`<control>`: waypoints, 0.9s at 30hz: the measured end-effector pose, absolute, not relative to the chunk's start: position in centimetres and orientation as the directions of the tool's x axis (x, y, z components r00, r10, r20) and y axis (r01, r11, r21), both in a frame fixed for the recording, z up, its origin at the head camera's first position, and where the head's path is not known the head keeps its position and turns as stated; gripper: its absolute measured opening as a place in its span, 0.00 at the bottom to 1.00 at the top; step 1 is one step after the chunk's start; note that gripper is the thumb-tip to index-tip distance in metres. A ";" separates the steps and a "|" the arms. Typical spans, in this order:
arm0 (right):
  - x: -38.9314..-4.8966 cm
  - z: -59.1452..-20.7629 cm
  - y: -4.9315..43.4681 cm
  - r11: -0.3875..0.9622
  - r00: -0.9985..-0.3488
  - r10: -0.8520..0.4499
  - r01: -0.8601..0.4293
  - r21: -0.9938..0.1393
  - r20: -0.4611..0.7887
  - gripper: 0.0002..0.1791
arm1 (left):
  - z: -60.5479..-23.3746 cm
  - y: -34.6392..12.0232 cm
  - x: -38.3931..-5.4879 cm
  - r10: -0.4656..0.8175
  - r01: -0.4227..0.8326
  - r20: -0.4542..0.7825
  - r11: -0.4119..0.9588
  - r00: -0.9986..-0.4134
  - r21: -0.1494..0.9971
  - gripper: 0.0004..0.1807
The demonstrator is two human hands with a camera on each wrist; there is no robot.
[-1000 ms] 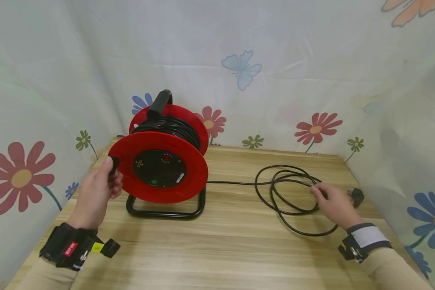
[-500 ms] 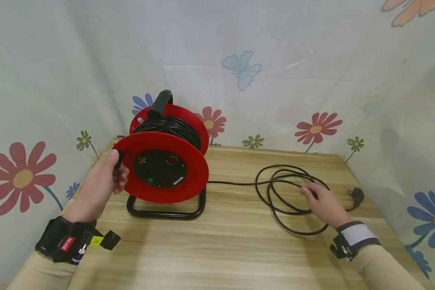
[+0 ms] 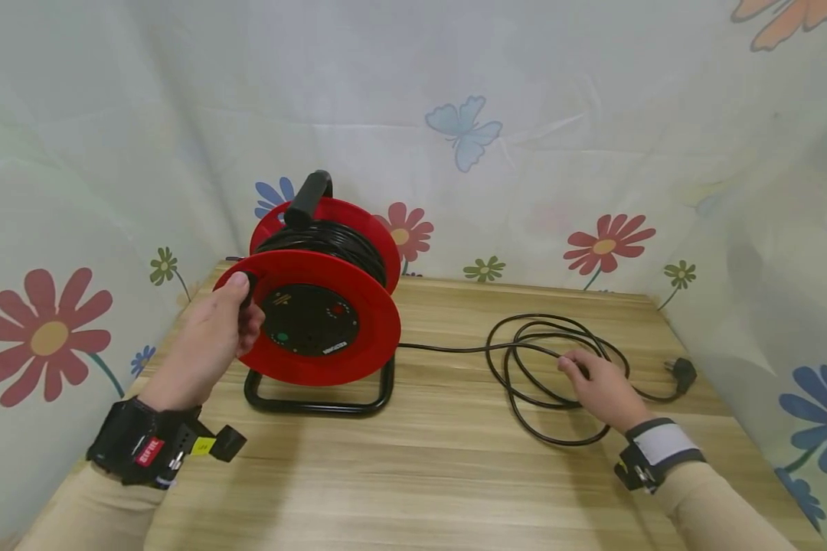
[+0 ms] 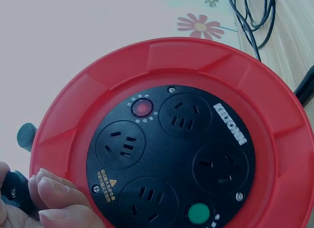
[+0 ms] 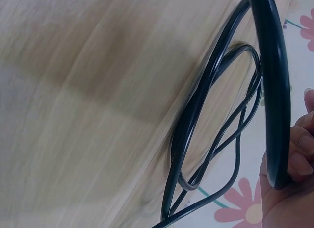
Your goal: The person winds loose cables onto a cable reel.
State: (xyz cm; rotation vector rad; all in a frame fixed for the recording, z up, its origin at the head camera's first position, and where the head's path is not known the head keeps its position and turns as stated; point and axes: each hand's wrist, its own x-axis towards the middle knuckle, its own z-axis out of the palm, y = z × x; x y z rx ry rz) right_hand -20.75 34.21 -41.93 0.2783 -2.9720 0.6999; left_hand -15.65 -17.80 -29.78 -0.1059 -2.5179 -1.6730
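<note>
Winding cable (image 3: 448, 350), seemingly: left hand (image 3: 207, 337) grips knob (image 4: 15, 191), right hand (image 3: 605, 389) pinches cable lower right, next likely needs feeding slack.

Desk (image 3: 441, 474): pale, wood-grained
Backdrop (image 3: 358, 69): whitish, behind and beside the desk
Butterfly (image 3: 465, 132): pale blue, printed
Right-hand red flower (image 3: 603, 246): yellow-centred
</note>
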 end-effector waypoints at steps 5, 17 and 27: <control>-20.9 -42.1 33.7 0.876 -0.978 -0.172 -0.208 -0.435 0.121 0.22 | -29.5 -17.3 -15.8 0.036 0.170 0.170 0.393 -0.985 0.903 0.30; -21.0 -42.1 32.4 0.878 -0.981 -0.167 -0.192 -0.438 0.094 0.21 | -28.7 -15.6 -16.1 0.027 0.181 0.185 0.393 -0.982 0.901 0.30; -21.3 -42.4 31.0 0.863 -0.975 -0.200 -0.221 -0.455 0.093 0.18 | -28.6 -14.0 -16.2 0.026 0.214 0.223 0.397 -0.975 0.892 0.30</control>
